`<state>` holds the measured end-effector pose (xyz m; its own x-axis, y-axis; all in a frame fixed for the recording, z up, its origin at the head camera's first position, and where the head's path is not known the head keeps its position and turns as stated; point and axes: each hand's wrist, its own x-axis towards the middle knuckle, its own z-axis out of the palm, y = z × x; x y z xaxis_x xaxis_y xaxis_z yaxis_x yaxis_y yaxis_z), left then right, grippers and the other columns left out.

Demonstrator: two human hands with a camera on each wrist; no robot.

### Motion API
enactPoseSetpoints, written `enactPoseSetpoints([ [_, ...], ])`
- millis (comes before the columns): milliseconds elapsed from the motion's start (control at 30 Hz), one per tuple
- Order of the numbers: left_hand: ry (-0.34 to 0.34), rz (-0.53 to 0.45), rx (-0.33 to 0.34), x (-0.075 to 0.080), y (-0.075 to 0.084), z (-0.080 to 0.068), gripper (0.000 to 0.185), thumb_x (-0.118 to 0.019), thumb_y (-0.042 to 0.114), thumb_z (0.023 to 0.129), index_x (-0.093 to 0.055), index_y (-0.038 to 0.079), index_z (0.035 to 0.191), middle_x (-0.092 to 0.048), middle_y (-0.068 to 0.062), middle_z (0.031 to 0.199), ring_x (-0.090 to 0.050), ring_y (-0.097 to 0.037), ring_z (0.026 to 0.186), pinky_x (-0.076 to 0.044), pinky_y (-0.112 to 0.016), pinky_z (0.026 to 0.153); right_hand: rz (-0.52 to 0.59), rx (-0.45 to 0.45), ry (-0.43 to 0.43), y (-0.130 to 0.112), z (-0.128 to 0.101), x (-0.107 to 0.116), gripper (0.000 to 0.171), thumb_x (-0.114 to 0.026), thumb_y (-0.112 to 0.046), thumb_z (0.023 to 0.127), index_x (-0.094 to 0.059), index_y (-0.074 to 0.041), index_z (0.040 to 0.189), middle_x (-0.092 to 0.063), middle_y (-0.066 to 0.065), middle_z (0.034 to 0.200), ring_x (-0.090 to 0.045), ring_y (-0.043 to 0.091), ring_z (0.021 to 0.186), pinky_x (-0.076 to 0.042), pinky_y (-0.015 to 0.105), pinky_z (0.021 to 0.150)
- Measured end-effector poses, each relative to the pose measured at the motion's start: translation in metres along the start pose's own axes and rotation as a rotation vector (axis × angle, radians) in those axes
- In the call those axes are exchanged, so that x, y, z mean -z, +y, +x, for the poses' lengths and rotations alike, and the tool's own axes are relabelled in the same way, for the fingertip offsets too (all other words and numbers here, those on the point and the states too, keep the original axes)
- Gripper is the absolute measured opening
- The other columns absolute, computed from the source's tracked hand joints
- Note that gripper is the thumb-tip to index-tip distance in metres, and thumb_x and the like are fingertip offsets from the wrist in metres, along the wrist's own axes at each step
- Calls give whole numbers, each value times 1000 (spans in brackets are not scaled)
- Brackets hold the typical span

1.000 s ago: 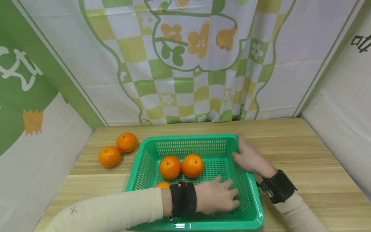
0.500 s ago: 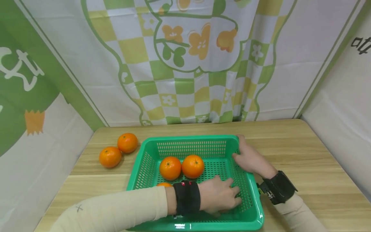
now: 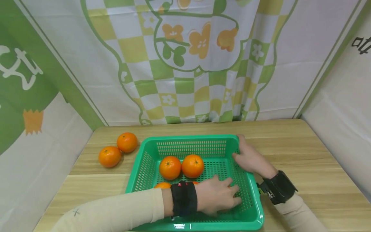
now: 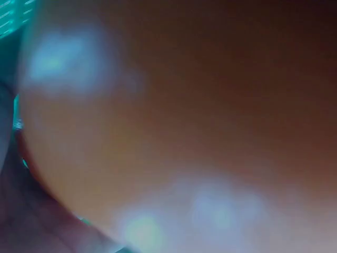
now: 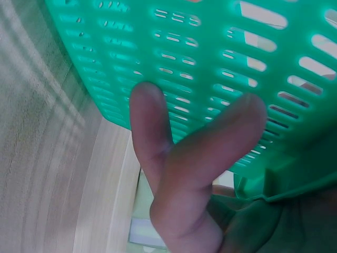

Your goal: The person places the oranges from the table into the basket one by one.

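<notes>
A green plastic basket [image 3: 191, 138] sits on the wooden table. Inside it are two oranges side by side [image 3: 169, 167] [image 3: 192, 165], and a third orange [image 3: 162, 185] half hidden behind my left forearm. My left hand [image 3: 221, 195] reaches into the basket's near right corner, fingers curved over an orange of which only a sliver [image 3: 230, 186] shows. The left wrist view is filled by a blurred orange [image 4: 200, 105]. My right hand [image 3: 249, 158] grips the basket's right rim, thumb inside. Its fingers [image 5: 152, 126] press on the outer wall [image 5: 210, 63].
Two more oranges [image 3: 109, 156] [image 3: 127, 142] lie on the table [image 3: 304, 151] left of the basket. Printed cloth walls close in the back and both sides. Bare wood stretches to the right of the basket.
Almost nothing: my left hand shifted slightly inside the basket's near right corner. The right hand and the basket stayed put.
</notes>
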<state>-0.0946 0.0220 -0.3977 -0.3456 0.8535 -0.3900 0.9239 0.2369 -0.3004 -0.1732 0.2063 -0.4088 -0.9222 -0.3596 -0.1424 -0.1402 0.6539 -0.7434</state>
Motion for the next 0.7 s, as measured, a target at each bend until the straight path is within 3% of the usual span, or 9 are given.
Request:
enactPoseSetpoints([
  [333, 29, -46, 17, 3, -4, -10, 83, -84, 61, 82, -47, 36, 152, -51, 8, 155, -53, -16, 137, -61, -41, 104, -2, -13, -1, -1, 1, 1, 73, -47, -8, 106, -3, 6, 163, -58, 41, 134, -70, 26, 87, -61, 32, 66],
  [700, 114, -15, 62, 1, -7, -23, 83, -83, 64, 80, -48, 35, 150, -54, 9, 145, -53, -16, 129, -64, -38, 93, -17, -7, 3, -1, 1, -1, 73, -48, -6, 105, -5, 8, 162, -56, 43, 137, -70, 32, 99, -64, 36, 71],
])
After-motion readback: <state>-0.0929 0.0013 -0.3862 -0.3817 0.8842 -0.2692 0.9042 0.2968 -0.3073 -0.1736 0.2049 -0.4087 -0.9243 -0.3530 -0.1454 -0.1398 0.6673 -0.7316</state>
